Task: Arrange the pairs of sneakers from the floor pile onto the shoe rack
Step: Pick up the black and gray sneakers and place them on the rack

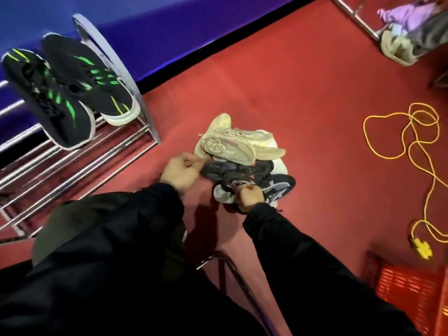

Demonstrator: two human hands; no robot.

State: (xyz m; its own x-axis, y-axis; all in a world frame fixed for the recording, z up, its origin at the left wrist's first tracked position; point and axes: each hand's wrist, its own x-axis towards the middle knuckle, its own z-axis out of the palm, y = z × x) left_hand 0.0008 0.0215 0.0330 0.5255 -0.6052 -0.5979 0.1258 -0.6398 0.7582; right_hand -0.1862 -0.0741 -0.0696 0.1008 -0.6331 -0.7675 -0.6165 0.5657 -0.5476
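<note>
A pile of sneakers lies on the red carpet: a beige pair (pixel 230 141) on top, dark grey sneakers with orange marks (pixel 240 169) below, and a black-and-white knit sneaker (pixel 278 187) at the right. My left hand (pixel 180 172) is closed at the heel end of a dark grey sneaker. My right hand (pixel 249 194) grips the collar of another dark sneaker near the pile's front. A black pair with green stripes (pixel 68 88) sits on the top tier of the metal shoe rack (pixel 80 163) at the left.
A yellow cord (pixel 412 141) loops over the carpet at the right. A red plastic crate (pixel 412 292) stands at the bottom right. A metal frame (pixel 232 270) sits near my legs. Another rack with a purple garment (pixel 407 15) is at the top right. A blue wall runs behind.
</note>
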